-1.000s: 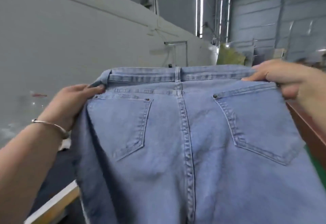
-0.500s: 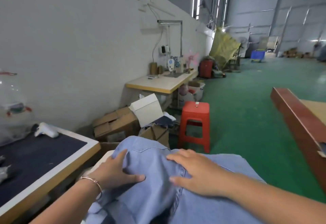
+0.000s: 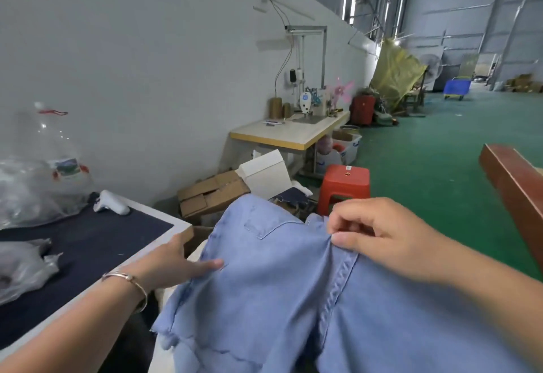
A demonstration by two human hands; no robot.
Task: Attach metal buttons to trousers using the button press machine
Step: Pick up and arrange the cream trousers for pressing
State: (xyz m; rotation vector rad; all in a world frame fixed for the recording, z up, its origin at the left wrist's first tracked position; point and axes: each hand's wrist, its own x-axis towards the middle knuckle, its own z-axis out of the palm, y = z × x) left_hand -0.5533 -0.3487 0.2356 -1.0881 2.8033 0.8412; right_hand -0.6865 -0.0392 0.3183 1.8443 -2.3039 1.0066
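Now the right hand (image 3: 390,237) makes the firmer grip: thumb and curled fingers pinch a fold of the trousers (image 3: 264,293) just beside the stitched centre seam (image 3: 338,287). The left hand (image 3: 176,264), a bracelet (image 3: 129,281) on its wrist, holds the cloth's left edge, thumb lying flat on top; its fingers are hidden under the denim, so how tightly they close I cannot tell.

A second ago the same trousers were stretched upright in the air by the waistband, back pockets facing the camera. Half a second ago they had come down low in front of the person, with both palms spread flat on them. Since then the flat palms have given way to pinching, and the cloth is bunched and rumpled, one pocket corner (image 3: 258,225) showing near the top.

That reads as inspection finished and the garment being gathered, either to lay aside or to turn for pressing. No button press machine is in view, nor any loose button, so pressing is probably not under way at this moment.

Outward, to the left stands a dark-topped bench (image 3: 88,243) carrying clear plastic bags (image 3: 44,190). Ahead are cardboard boxes (image 3: 208,196), a red stool (image 3: 343,187) and a sewing machine (image 3: 308,102) against the wall.
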